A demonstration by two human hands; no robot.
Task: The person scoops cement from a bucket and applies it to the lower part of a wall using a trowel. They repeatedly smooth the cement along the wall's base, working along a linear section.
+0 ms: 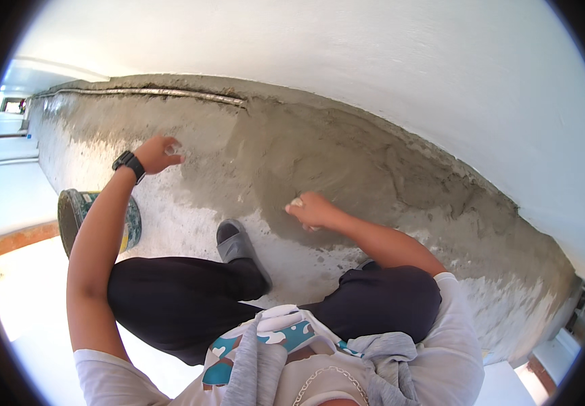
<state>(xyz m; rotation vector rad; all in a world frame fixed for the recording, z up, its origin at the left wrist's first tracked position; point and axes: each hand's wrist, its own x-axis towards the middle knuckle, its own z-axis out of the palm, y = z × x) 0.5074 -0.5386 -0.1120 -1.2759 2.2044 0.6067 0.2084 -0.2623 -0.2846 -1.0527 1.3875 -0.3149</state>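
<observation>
My left hand point(159, 155) is raised over the left part of the grey cement strip. Its fingers are loosely curved, with a gap between thumb and fingertips, and no tool shows in it. A black watch point(128, 165) is on that wrist. My right hand point(311, 210) is closed in front of me, by the lower edge of a darker, damp-looking mortar patch point(326, 159). Its fingertips look pale. Whatever it may be gripping is hidden by the fingers. The mortar is smooth near the middle and rougher toward the right.
A mortar-stained bucket point(132, 223) stands beside my left forearm. A thin pipe point(170, 93) runs along the wall's base at the far left and ends near the mortar. Beyond the strip is a white wall point(373, 54). My slippered foot point(241, 250) rests on the pale, dusty floor point(289, 264).
</observation>
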